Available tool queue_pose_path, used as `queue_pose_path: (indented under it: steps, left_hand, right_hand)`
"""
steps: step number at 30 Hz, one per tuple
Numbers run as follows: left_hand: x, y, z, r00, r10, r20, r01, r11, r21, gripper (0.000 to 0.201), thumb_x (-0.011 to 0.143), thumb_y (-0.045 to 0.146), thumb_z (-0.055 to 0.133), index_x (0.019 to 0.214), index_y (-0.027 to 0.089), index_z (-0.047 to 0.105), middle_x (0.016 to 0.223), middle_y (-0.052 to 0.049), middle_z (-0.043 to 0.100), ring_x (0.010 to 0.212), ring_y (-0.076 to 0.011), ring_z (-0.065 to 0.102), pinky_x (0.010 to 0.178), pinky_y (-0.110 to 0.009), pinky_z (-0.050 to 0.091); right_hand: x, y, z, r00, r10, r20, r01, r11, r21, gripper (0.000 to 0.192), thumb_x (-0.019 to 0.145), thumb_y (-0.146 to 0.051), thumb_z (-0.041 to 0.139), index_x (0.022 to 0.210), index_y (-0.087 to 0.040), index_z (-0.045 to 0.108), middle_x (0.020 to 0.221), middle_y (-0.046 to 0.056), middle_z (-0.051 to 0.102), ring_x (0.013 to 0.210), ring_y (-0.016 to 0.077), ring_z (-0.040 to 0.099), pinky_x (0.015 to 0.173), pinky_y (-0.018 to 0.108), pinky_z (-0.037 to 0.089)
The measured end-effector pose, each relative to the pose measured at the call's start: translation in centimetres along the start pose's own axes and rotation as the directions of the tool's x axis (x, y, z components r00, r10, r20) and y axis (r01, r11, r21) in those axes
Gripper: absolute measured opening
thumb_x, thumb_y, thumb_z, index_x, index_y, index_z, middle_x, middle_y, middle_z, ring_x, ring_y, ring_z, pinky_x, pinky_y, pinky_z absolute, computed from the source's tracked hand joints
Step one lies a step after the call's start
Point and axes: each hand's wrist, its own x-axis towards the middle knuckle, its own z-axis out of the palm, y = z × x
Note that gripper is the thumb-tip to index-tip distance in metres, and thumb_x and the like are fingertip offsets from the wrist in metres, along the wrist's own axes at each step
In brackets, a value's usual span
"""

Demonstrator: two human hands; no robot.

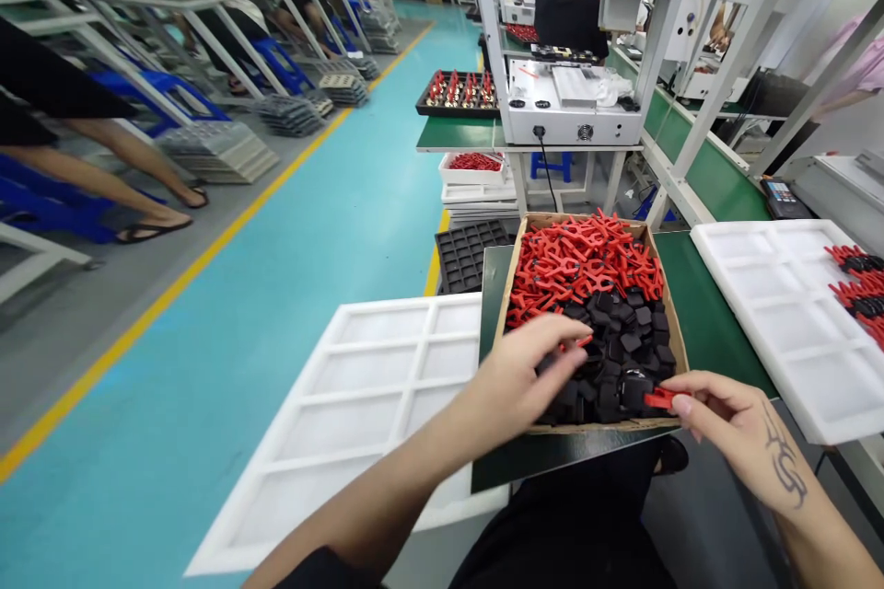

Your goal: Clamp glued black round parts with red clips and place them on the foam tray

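Left hand (515, 377) grip apart over black square pieces (622, 359) | right hand (725, 419) grip clamped on small red plastic clip (659, 399), box's 5 o'clock | risk: clip is dropped if pinch loosens

A white foam tray (359, 386) with empty compartments lies at 7 o'clock beside a teal factory floor (290, 230) edged by a yellow line (207, 258). At 3 o'clock, a second white tray (773, 313) rests on the green worktop (697, 313). At 12 o'clock stands a white machine (573, 110), with a black tray of red parts (459, 94) just left of it. Seated workers' legs (117, 166) line the 10 o'clock side.
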Motion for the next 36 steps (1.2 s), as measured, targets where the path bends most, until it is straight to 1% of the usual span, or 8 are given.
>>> queue_pose_path:
  steps: [2,5,11,18,21,24,29,36]
  left_hand:
    - [1.5,-1.0,-1.7,0.985,0.126,-0.115,-0.084,0.946,0.313,0.020,0.106,0.025,0.058,0.106,0.020,0.077,0.107,-0.011,0.072,0.104,-0.0274,0.068,0.099,-0.044,0.053]
    - [3.3,-3.2,-3.1,0.993,0.118,-0.004,-0.100,0.858,0.503,0.017,0.102,0.024,0.061,0.099,0.019,0.077,0.103,-0.010,0.067,0.100,-0.0290,0.064,0.095,-0.046,0.053]
    - [3.8,-4.8,-3.0,0.990,0.100,0.097,-0.136,0.849,0.511,0.019,0.101,0.024,0.060,0.089,0.020,0.075,0.098,-0.008,0.064,0.093,-0.0251,0.063,0.088,-0.040,0.054]
    - [4.2,-2.6,-4.0,0.986,0.154,-0.061,-0.113,0.895,0.432,0.016,0.098,0.028,0.061,0.090,0.020,0.074,0.101,-0.006,0.069,0.082,-0.0188,0.063,0.081,-0.034,0.053]
    - [4.1,-1.9,-4.0,0.979,0.080,-0.187,-0.028,0.964,0.266,0.013,0.094,0.029,0.069,0.089,0.020,0.074,0.088,-0.004,0.071,0.073,-0.0163,0.061,0.071,-0.030,0.051]
    - [3.5,-0.8,-2.9,0.967,-0.129,-0.221,0.089,0.980,-0.179,0.021,0.090,0.037,0.080,0.094,0.017,0.077,0.084,-0.004,0.075,0.075,-0.0177,0.069,0.072,-0.030,0.058]
    - [1.9,1.1,1.7,0.938,-0.340,0.072,0.282,0.623,-0.730,0.032,0.078,0.038,0.096,0.091,0.014,0.079,0.102,-0.010,0.082,0.092,-0.0230,0.079,0.078,-0.030,0.064]
    - [0.3,1.2,6.6,0.860,-0.337,0.383,0.495,0.369,-0.787,0.034,0.082,0.036,0.096,0.093,0.013,0.073,0.077,-0.006,0.079,0.068,-0.0146,0.075,0.065,-0.022,0.058]
  right_hand:
    - [-0.1,0.3,-0.6,0.999,-0.015,-0.048,0.016,1.000,0.009,0.043,0.091,-0.060,0.077,0.107,-0.021,0.087,0.071,0.004,0.073,0.064,0.0197,0.063,0.060,0.031,0.054]
    - [-0.3,0.6,-1.2,0.996,-0.028,-0.090,0.032,0.999,0.044,0.044,0.092,-0.060,0.077,0.109,-0.020,0.086,0.074,0.005,0.075,0.065,0.0201,0.063,0.061,0.032,0.054]
    - [-1.0,1.6,-1.5,0.984,-0.036,-0.175,0.059,0.990,0.129,0.042,0.092,-0.058,0.078,0.109,-0.020,0.085,0.077,0.006,0.075,0.066,0.0198,0.064,0.062,0.032,0.056]
    - [-0.7,3.2,-2.0,0.983,-0.052,-0.176,0.080,0.984,0.159,0.043,0.090,-0.058,0.081,0.110,-0.020,0.086,0.077,0.005,0.076,0.065,0.0199,0.066,0.065,0.033,0.058]
    - [-0.5,3.7,-1.7,0.979,-0.047,-0.199,0.093,0.969,0.230,0.041,0.092,-0.055,0.081,0.112,-0.020,0.085,0.085,0.008,0.079,0.066,0.0189,0.065,0.066,0.033,0.057]
    - [-0.5,3.1,-0.9,0.970,-0.035,-0.239,0.130,0.908,0.399,0.038,0.091,-0.053,0.083,0.109,-0.019,0.086,0.086,0.009,0.079,0.068,0.0200,0.066,0.062,0.032,0.055]
    - [-0.6,0.0,1.2,0.960,-0.041,-0.275,0.206,0.770,0.604,0.035,0.090,-0.053,0.084,0.104,-0.020,0.085,0.083,0.010,0.081,0.071,0.0207,0.069,0.064,0.032,0.055]
    - [-0.2,-2.9,4.0,0.978,-0.036,-0.204,0.181,0.626,0.759,0.032,0.089,-0.049,0.087,0.104,-0.022,0.082,0.094,0.008,0.084,0.073,0.0194,0.074,0.072,0.034,0.062]
